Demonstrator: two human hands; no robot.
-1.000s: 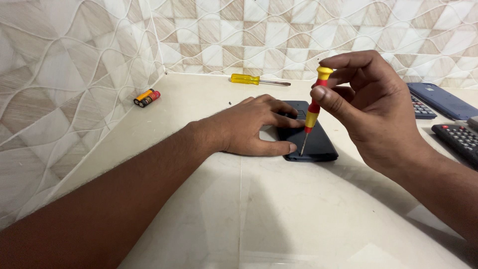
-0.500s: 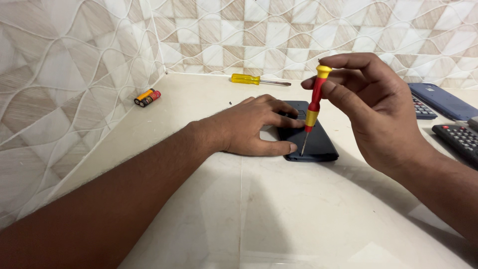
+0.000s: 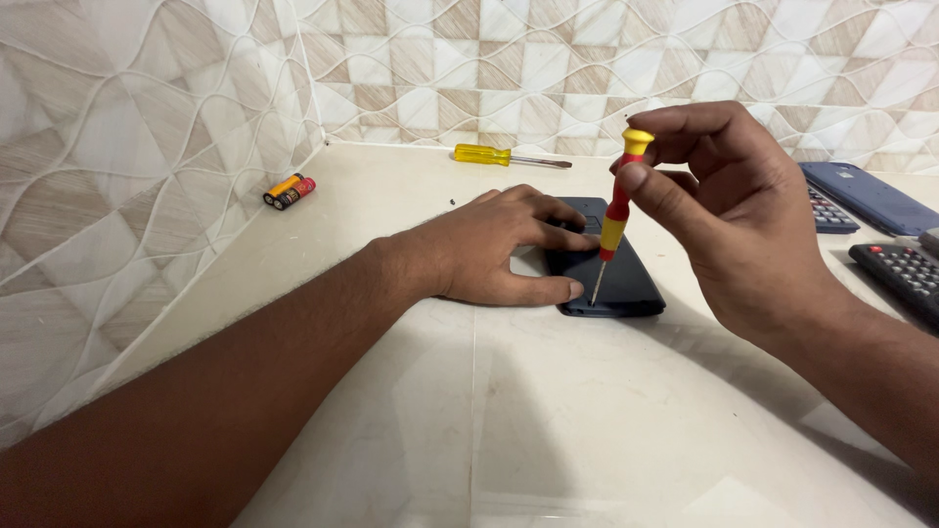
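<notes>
Nearest the camera, the left hand point(image 3: 499, 252) lies flat on the near-left part of the dark device point(image 3: 611, 274), a slim black slab lying on the pale countertop point(image 3: 469, 411). Its fingers are spread and pressing down, thumb along the near edge, seemingly to keep the slab from sliding. Just right of it, the right hand point(image 3: 743, 210) pinches a small precision screwdriver point(image 3: 614, 220) with a red and yellow handle. The thumb and middle finger close narrowly on the shaft and the forefinger caps the yellow top, so the tool stands nearly upright, its tip meeting the device's near-left corner. That grip suits twirling it in place.

Right of the device lie a black keypad remote point(image 3: 905, 274) and, further back, a blue-cased calculator point(image 3: 851, 196). Beyond the device, near the tiled wall, lies a yellow-handled screwdriver point(image 3: 509, 156). Far left of the device, two batteries point(image 3: 290, 191) lie side by side. No container shows.
</notes>
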